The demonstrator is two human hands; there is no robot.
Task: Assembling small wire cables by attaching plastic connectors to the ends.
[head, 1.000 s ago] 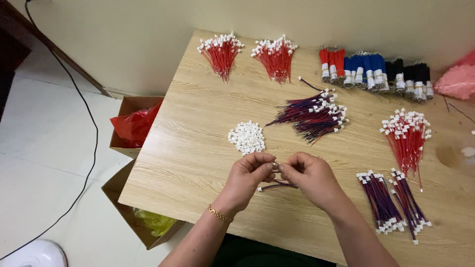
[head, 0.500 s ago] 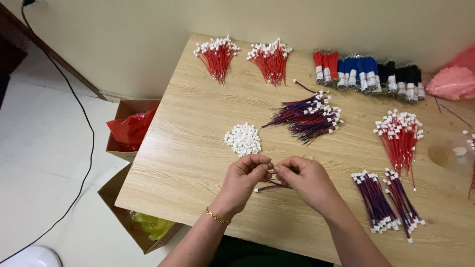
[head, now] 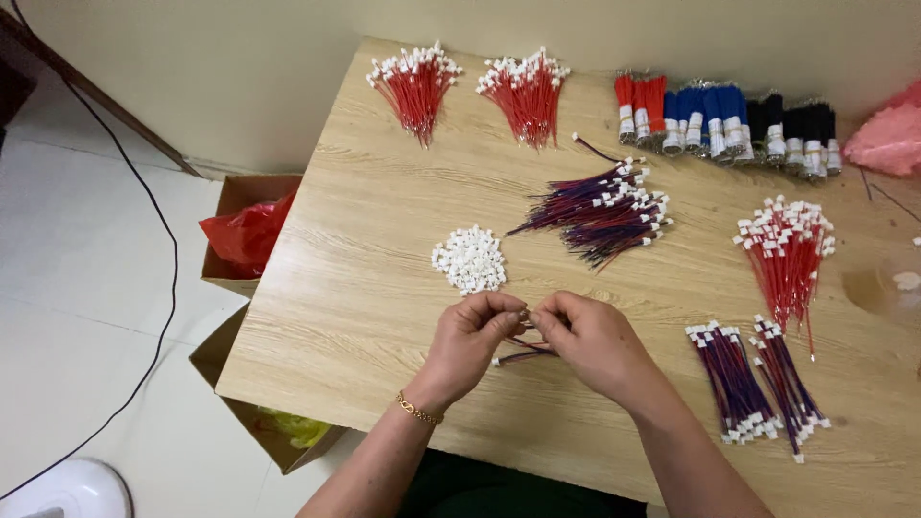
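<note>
Two hands close together near the front edge of the wooden tabletop (head: 384,221). Left hand (head: 467,343) pinching one end of a short purple and red wire piece (head: 523,350), with a gold bracelet (head: 416,410) on the wrist. Right hand (head: 595,341) pinching the same wire piece, fingertips of both hands almost touching. Loose ends of the wire hanging down just under the hands, over the tabletop. Small pile of white plugs (head: 469,259) just behind the left hand. Loose heap of purple and red wires (head: 604,206) near the middle. Two tidy bunches of the same wires (head: 753,388) beside the right arm, toward the right edge. Red wire bunches (head: 417,82) along the back edge, another red bunch (head: 787,249) toward the right edge. Red, blue and black bundles (head: 729,115) at the back right. Cardboard boxes (head: 245,230) on the floor past the left edge.
</note>
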